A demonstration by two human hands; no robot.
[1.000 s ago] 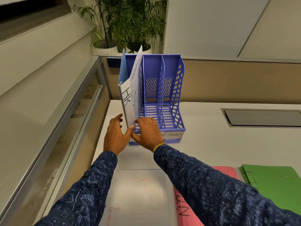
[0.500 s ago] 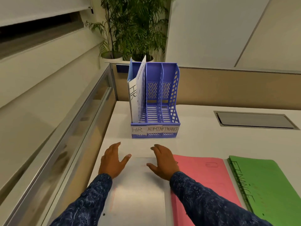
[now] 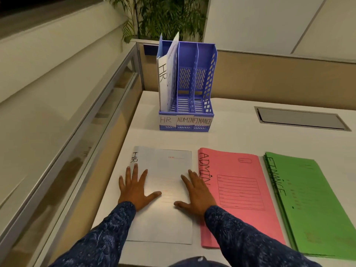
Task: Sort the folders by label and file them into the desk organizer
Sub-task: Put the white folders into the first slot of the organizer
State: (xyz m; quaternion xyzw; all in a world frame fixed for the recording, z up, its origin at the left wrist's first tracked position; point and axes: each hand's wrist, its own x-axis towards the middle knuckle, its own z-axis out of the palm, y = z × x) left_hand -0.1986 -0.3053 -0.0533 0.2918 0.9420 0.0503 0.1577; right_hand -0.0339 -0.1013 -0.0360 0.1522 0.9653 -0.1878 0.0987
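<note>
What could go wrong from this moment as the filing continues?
The white HR folder lies flat under the spread left hand and right hand, with no grip yet; it may slide on lifting. The filed HR folder leans across its slot in the organizer, possibly blocking entry. The right hand touches the pink ADMIN folder and might drag it.

Head-worn view, down over desk (image 3: 250, 135)

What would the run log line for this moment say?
left hand: flat on white HR folder | right hand: flat on same | purple plastic desk organizer: HR slot filled | pink ADMIN folder, green FINANCE folder: unfiled
</note>
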